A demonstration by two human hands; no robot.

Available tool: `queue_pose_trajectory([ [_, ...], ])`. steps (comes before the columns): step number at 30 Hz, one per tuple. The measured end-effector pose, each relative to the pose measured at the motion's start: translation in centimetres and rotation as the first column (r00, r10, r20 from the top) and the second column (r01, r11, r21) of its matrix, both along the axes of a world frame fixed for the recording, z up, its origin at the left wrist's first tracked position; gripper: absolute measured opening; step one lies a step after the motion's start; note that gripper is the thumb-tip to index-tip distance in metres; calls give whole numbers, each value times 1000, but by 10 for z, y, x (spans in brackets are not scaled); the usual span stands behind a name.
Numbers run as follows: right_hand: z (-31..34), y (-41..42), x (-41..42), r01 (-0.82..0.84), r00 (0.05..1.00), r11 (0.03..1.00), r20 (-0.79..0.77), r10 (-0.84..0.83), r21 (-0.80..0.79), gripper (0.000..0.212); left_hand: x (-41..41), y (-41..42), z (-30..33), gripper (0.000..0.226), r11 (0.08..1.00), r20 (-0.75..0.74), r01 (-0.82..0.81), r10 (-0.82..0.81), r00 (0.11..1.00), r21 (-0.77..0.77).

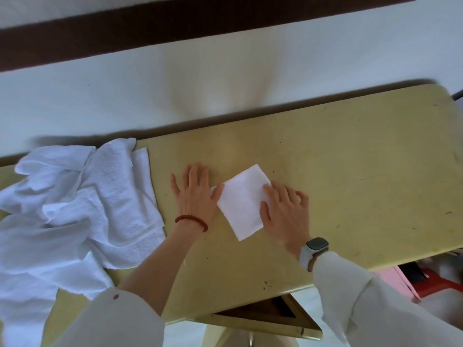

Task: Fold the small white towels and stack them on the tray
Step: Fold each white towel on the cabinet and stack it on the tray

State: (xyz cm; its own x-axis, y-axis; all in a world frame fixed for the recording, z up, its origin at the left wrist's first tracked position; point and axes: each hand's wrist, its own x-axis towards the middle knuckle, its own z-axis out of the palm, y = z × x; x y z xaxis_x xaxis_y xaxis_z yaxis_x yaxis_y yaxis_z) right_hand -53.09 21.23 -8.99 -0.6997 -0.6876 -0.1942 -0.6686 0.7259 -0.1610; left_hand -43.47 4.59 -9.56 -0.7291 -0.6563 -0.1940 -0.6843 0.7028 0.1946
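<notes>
Folded towel [241, 201] mid-table [350, 151], soft, light, limp; left hand [194, 190] spread flat beside it, right hand [284, 209] pressing its right edge; likely best lifted by pinching the layered edges together.

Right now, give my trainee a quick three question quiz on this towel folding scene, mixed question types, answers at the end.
1. True or false: the folded towel lies on a tray.
2. Which wrist wears the red bead bracelet: A left, B right?
3. Fill in: the pile of unfolded towels lies to the person's ____ on the yellow table.

Key
1. False: it lies on the table; no tray is in view.
2. A. The left hand lies flat beside the towel; the right hand, with a watch on its wrist, rests on the towel's right edge.
3. left
</notes>
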Motion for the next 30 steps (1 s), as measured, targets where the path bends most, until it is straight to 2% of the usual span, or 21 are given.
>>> queue_pose_trajectory([
  [2, 10, -8, -1, 113, 993, 989, 53, -108, -92, 40, 0, 5, 4, 58, 997, -78, -54, 58, 995, 55],
  [5, 16, -23, -15, 268, 940, 960, 238, -243, -78, 36, 4, 13, 5, 41, 980, -88, -84, 102, 991, 183],
  [10, 13, -45, -37, 394, 798, 918, 514, -316, -47, 22, -2, 5, 4, 28, 956, -98, -133, 163, 982, 262],
  [13, 16, -51, -40, 399, 743, 911, 619, -256, -103, 40, -9, -1, 6, 25, 951, -42, -123, 141, 989, 282],
  [16, 21, -50, -40, 358, 758, 912, 633, -159, -199, 29, -9, -3, 9, 26, 950, -13, -91, 99, 995, 299],
  [19, 28, -43, -38, 295, 733, 916, 679, -36, -270, 11, -9, -2, 13, 42, 950, 7, -12, 10, 1000, 311],
  [21, 32, -38, -36, 236, 737, 915, 674, 52, -328, 11, -11, -3, 17, 53, 942, 35, 40, -55, 998, 335],
  [23, 35, -35, -36, 234, 735, 906, 675, 74, -353, 12, -13, -5, 19, 49, 934, 45, 43, -63, 997, 355],
  [25, 37, -33, -39, 259, 726, 900, 685, 58, -351, 13, -13, -5, 18, 36, 930, 21, 13, -22, 1000, 367],
  [27, 38, -30, -43, 320, 660, 889, 751, 39, -327, 9, -13, -4, 17, 24, 912, -39, -39, 60, 997, 409],
  [30, 38, -29, -49, 425, 519, 871, 855, -12, -246, 25, -10, -5, 20, 9, 776, -151, -111, 258, 954, 621],
])
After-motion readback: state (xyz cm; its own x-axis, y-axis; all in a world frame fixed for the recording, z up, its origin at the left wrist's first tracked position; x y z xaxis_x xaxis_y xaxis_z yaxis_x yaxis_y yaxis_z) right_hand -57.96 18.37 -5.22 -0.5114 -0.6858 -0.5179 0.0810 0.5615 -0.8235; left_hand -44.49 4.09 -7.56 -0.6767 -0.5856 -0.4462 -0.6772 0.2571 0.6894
